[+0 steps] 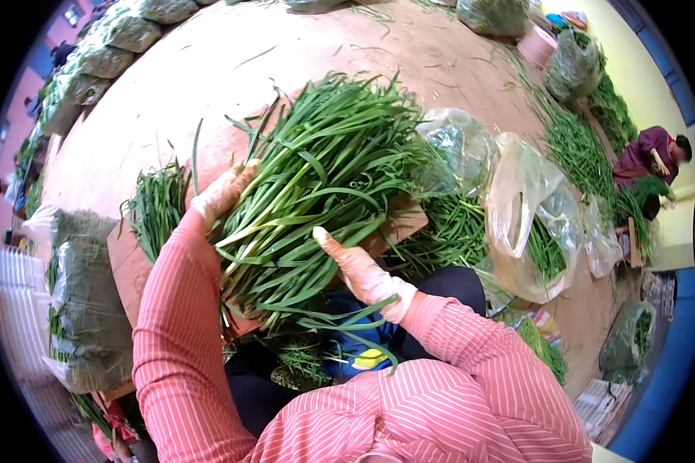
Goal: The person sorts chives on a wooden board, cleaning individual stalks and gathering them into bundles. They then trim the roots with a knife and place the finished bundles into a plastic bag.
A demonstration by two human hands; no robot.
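A large loose bunch of long flat green leaves, like garlic chives (324, 191), lies before me over a low wooden board (408, 220). My left hand (226, 191), in a pale thin glove, grips the bunch's left side, its fingertips partly behind the leaves. Gloved the same way, my right hand (365, 275) holds the near right side with the thumb laid over the leaves and the other fingers hidden beneath. Several long leaves hang loose below my right wrist. A smaller bunch of greens (157, 205) rests on the board beyond my left forearm.
An open clear plastic bag (527, 220) with greens stands to the right, beside a loose heap of greens (446, 237). Stuffed bags (90, 307) stand at left. A pink bucket (537, 46) is far right. Another person (651, 156) handles greens at the right wall.
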